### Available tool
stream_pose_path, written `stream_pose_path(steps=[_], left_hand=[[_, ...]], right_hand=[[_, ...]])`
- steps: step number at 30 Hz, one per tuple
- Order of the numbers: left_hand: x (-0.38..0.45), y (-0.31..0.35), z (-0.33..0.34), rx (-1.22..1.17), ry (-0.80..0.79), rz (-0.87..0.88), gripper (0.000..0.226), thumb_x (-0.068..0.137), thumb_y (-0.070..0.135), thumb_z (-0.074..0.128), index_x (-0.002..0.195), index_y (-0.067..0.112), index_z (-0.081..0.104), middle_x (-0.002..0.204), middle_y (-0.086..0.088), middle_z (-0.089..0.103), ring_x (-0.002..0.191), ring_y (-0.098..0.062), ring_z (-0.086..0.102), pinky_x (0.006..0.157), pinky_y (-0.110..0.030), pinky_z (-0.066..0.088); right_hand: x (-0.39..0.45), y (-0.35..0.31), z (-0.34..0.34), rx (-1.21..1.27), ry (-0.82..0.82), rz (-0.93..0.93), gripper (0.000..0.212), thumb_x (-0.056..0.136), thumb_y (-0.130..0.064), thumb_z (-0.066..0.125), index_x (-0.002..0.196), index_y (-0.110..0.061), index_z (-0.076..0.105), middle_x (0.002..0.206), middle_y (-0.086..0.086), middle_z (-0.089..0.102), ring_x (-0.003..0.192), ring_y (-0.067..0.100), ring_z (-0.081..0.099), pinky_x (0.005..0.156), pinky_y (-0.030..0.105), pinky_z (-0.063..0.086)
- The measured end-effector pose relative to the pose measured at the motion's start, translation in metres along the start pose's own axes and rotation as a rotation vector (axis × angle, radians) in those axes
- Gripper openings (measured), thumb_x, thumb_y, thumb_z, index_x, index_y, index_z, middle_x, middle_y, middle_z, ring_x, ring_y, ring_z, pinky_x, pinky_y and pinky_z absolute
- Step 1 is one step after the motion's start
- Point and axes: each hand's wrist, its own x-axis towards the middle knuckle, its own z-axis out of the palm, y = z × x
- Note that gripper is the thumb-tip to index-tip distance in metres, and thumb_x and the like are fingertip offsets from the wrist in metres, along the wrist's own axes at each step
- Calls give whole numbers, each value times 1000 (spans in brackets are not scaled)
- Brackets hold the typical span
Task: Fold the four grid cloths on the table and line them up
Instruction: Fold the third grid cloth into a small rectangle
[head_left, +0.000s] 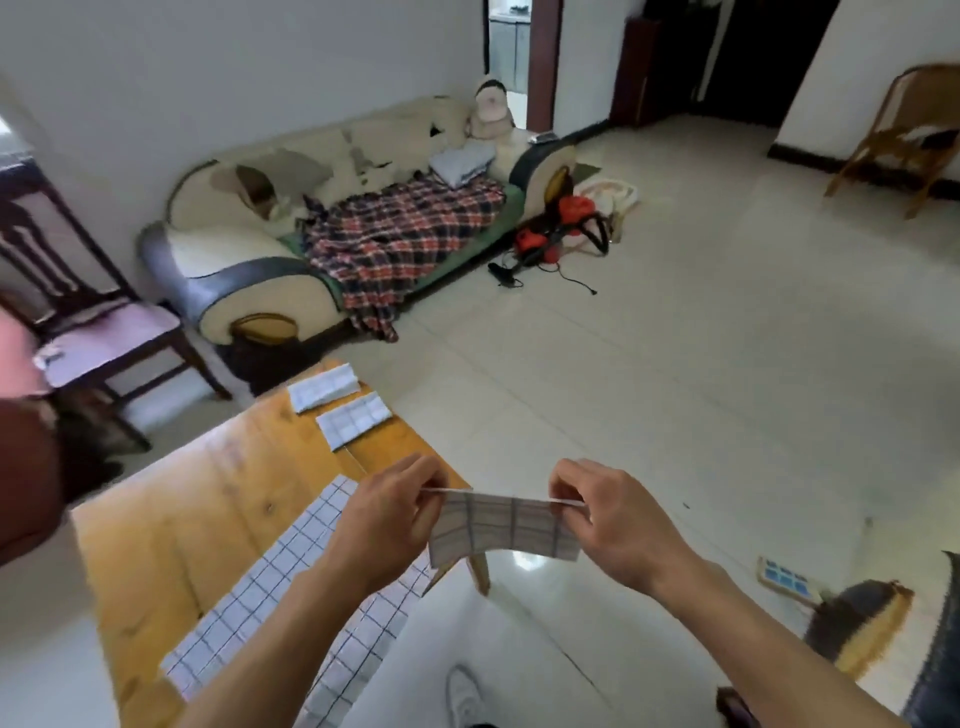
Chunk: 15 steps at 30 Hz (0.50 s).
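Orange-brown wooden table (156, 551): smooth, visible grain. White grid-patterned woven cloth (504, 530): matt, soft. Pale tiled floor (675, 389): glossy, reflective.

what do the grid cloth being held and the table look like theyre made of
Held grid cloth: looks like thin woven fabric, matte; it sags in a curve between the left hand and right hand, which pinch its top edge. Whether cotton or microfibre cannot be told.

Table: looks like wood or wood veneer, orange-brown with visible grain and a knot, and a mild sheen suggesting varnish.
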Motion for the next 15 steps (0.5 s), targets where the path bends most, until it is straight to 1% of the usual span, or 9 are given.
stream_pose_path(steps=[3, 7, 10, 11, 13, 15], left_hand=[[12, -39, -5, -11, 47, -98, 17, 91, 17, 60, 88, 33, 53, 84, 22, 54, 79, -4, 53, 64, -24, 46], [28, -90, -11, -55, 93, -205, 19, 92, 19, 60, 85, 35, 53, 81, 19, 56, 77, -6, 53, 64, -22, 42], [37, -123, -16, -125, 136, -286, 16, 92, 20, 61, 85, 32, 55, 81, 17, 57, 78, -5, 54, 65, -22, 44], [39, -132, -17, -144, 152, -324, 15, 93, 20, 62, 85, 32, 56, 82, 17, 58, 79, -5, 54, 66, -21, 45], [38, -147, -16, -196, 182, -415, 12, 93, 22, 63, 87, 31, 58, 84, 16, 61, 83, -4, 56, 68, -20, 47], [35, -161, -11, -258, 226, -486, 11, 93, 21, 64, 87, 29, 59, 84, 14, 63, 84, -7, 58, 70, -24, 51]], right_hand=[[55, -8, 12, -23, -51, -55, 14, 87, -16, 57, 85, -28, 49, 83, -11, 55, 76, 11, 54, 69, 32, 49], [121, -26, 28, -43, -121, -91, 17, 86, -13, 55, 83, -28, 49, 82, -11, 56, 76, 13, 53, 69, 31, 48], [165, -39, 42, -59, -180, -111, 16, 86, -10, 54, 84, -25, 51, 81, -9, 57, 76, 13, 53, 68, 31, 48], [178, -42, 47, -61, -195, -118, 16, 86, -10, 55, 83, -25, 51, 81, -9, 57, 75, 12, 53, 67, 30, 47], [200, -47, 59, -51, -233, -125, 19, 87, -9, 56, 82, -26, 51, 78, -11, 56, 72, 9, 52, 62, 22, 43], [219, -50, 72, -35, -279, -129, 22, 89, -9, 56, 82, -29, 50, 76, -13, 56, 71, 8, 53, 60, 17, 39]])
